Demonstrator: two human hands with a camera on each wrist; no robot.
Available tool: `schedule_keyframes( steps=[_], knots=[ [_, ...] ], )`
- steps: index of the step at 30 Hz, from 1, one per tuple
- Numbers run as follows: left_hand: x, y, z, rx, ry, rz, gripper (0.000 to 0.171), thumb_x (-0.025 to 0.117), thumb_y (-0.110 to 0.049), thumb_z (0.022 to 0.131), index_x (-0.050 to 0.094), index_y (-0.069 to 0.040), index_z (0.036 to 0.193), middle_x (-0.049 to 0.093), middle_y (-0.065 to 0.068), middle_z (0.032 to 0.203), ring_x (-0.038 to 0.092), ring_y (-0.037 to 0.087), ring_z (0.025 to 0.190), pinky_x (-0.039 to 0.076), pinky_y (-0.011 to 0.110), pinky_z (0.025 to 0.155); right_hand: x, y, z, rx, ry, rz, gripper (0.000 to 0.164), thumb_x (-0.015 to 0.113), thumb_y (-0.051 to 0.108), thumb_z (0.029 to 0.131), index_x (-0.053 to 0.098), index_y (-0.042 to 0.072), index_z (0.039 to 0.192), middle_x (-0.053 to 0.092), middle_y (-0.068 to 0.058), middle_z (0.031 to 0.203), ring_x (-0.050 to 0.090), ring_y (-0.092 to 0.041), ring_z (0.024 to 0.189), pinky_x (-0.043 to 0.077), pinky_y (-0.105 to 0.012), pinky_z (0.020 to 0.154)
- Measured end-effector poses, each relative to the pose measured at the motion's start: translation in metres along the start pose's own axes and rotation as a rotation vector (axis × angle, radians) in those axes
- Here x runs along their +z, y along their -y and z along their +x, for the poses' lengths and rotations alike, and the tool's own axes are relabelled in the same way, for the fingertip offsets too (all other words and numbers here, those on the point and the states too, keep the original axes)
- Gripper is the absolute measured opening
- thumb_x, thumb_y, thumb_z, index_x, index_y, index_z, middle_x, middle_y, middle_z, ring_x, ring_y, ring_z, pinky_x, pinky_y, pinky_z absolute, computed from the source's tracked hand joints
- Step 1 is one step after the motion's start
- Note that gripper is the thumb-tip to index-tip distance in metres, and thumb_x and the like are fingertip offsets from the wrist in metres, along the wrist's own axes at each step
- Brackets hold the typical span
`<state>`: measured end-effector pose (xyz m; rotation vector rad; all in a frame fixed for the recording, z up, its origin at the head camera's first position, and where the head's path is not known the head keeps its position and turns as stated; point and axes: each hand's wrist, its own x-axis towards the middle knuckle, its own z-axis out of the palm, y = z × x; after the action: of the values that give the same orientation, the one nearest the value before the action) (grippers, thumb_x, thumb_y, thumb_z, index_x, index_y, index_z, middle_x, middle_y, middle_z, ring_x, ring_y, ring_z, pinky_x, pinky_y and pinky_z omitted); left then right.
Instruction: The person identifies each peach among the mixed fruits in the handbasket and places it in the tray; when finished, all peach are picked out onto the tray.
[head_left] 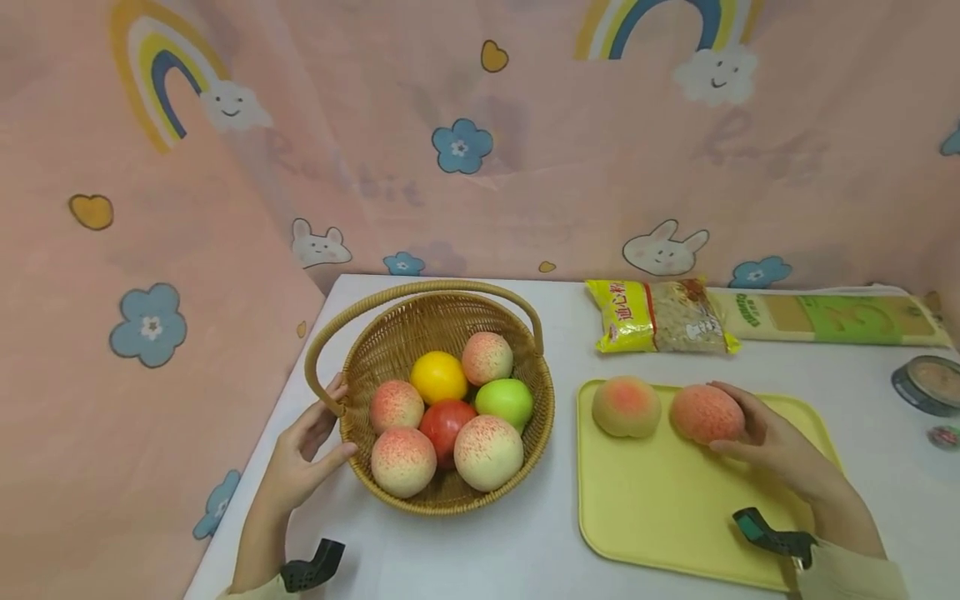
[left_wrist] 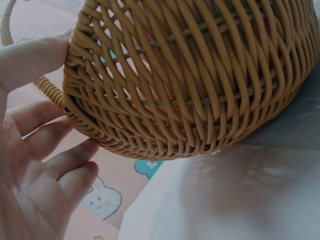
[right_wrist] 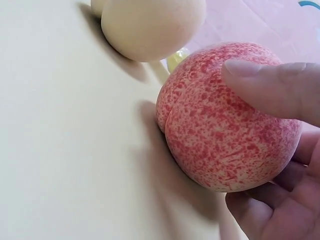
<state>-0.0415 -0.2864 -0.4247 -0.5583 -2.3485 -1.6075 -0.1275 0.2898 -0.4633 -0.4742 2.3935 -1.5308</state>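
Observation:
My left hand [head_left: 300,467] touches the outer left side of a wicker basket [head_left: 542,417] by the foot of its handle [head_left: 420,288]. In the left wrist view its thumb and fingers [left_wrist: 75,160] are spread against the woven rim. Inside the basket are several peaches [head_left: 489,452], a yellow fruit [head_left: 438,377], a green apple [head_left: 504,403] and a red fruit [head_left: 447,429]. My right hand [head_left: 780,446] grips a red-speckled peach [right_wrist: 225,125] between thumb and fingers over a yellow tray [head_left: 660,517]. Whether that peach touches the tray, I cannot tell. Another peach [head_left: 626,407] sits left of it.
Behind the tray lie a yellow-and-clear food packet [head_left: 660,315] and a long green-and-tan packet [head_left: 832,318]. A round dark-rimmed container [head_left: 930,383] stands at the far right, with a small wrapped item [head_left: 943,437] near it. A pink printed cloth [head_left: 525,183] hangs behind the white table [head_left: 450,558].

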Motion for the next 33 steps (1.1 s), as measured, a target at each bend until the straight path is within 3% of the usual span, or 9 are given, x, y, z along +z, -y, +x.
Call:
schedule_keyframes(
  steps=[4, 7, 10, 15, 17, 22, 25, 29, 33],
  knots=[
    [-0.001, 0.001, -0.001, -0.014, 0.003, -0.001, 0.071, 0.066, 0.019, 0.075, 0.039, 0.009, 0.139, 0.025, 0.025, 0.153, 0.033, 0.008, 0.139, 0.032, 0.014, 0.109, -0.001, 0.003, -0.002, 0.021, -0.036, -0.035, 0.080, 0.065, 0.007, 0.089, 0.014, 0.007, 0.152, 0.031, 0.009, 0.148, 0.030, 0.025, 0.117, 0.033, 0.002, 0.091],
    [0.000, 0.002, -0.001, -0.021, 0.006, 0.003, 0.070, 0.066, 0.018, 0.075, 0.039, 0.007, 0.139, 0.025, 0.024, 0.153, 0.033, 0.008, 0.139, 0.032, 0.015, 0.109, -0.001, 0.008, -0.006, 0.002, -0.109, -0.074, 0.081, 0.065, 0.005, 0.088, 0.016, 0.012, 0.152, 0.023, 0.002, 0.156, 0.025, 0.022, 0.124, 0.027, 0.004, 0.096],
    [0.000, 0.004, -0.002, -0.026, 0.008, 0.002, 0.070, 0.065, 0.018, 0.076, 0.039, 0.006, 0.140, 0.025, 0.023, 0.153, 0.033, 0.008, 0.139, 0.032, 0.015, 0.109, 0.001, 0.018, -0.008, -0.054, -0.206, -0.092, 0.081, 0.065, -0.002, 0.086, 0.019, 0.013, 0.152, 0.024, 0.004, 0.156, 0.025, 0.015, 0.131, 0.026, 0.002, 0.101],
    [-0.001, 0.004, -0.002, -0.045, 0.008, 0.018, 0.071, 0.066, 0.016, 0.077, 0.039, 0.003, 0.141, 0.025, 0.019, 0.154, 0.032, 0.008, 0.140, 0.032, 0.015, 0.110, 0.003, 0.043, -0.006, -0.236, -0.270, 0.076, 0.082, 0.061, -0.020, 0.079, 0.026, 0.005, 0.149, 0.032, 0.000, 0.152, 0.032, 0.004, 0.135, 0.030, -0.002, 0.103],
    [-0.001, 0.004, -0.002, -0.044, 0.004, 0.023, 0.071, 0.066, 0.016, 0.077, 0.039, 0.003, 0.141, 0.025, 0.018, 0.154, 0.032, 0.008, 0.140, 0.032, 0.015, 0.110, 0.006, 0.055, -0.005, -0.313, -0.243, 0.165, 0.082, 0.058, -0.027, 0.076, 0.027, -0.001, 0.147, 0.035, -0.004, 0.150, 0.034, 0.001, 0.135, 0.031, -0.003, 0.103],
    [-0.002, 0.004, 0.001, -0.024, 0.001, 0.017, 0.071, 0.066, 0.016, 0.076, 0.039, 0.005, 0.140, 0.025, 0.020, 0.154, 0.032, 0.009, 0.140, 0.032, 0.015, 0.110, 0.026, 0.084, 0.000, -0.397, -0.162, 0.194, 0.080, 0.058, -0.030, 0.073, 0.028, -0.007, 0.144, 0.034, -0.013, 0.150, 0.034, -0.008, 0.138, 0.031, -0.008, 0.107],
    [-0.002, 0.004, 0.002, -0.017, 0.005, 0.010, 0.070, 0.067, 0.016, 0.076, 0.039, 0.006, 0.140, 0.025, 0.021, 0.154, 0.032, 0.009, 0.140, 0.031, 0.015, 0.110, 0.042, 0.098, 0.005, -0.437, -0.070, 0.211, 0.080, 0.059, -0.029, 0.074, 0.027, -0.008, 0.144, 0.033, -0.016, 0.151, 0.032, -0.011, 0.139, 0.030, -0.011, 0.109],
    [-0.001, 0.004, 0.002, -0.018, 0.009, 0.011, 0.070, 0.066, 0.016, 0.077, 0.039, 0.005, 0.140, 0.025, 0.021, 0.154, 0.032, 0.009, 0.140, 0.031, 0.015, 0.110, 0.066, 0.118, 0.017, -0.466, 0.035, 0.141, 0.078, 0.063, -0.024, 0.074, 0.030, -0.007, 0.143, 0.036, -0.017, 0.149, 0.034, -0.009, 0.138, 0.030, -0.012, 0.110],
    [-0.002, 0.004, 0.000, -0.026, 0.003, 0.026, 0.070, 0.067, 0.014, 0.077, 0.039, 0.004, 0.141, 0.026, 0.019, 0.154, 0.032, 0.008, 0.139, 0.032, 0.015, 0.109, 0.087, 0.143, 0.032, -0.454, 0.113, 0.039, 0.074, 0.068, -0.011, 0.079, 0.036, 0.005, 0.144, 0.041, -0.011, 0.147, 0.037, -0.004, 0.135, 0.032, -0.011, 0.109]
  ],
)
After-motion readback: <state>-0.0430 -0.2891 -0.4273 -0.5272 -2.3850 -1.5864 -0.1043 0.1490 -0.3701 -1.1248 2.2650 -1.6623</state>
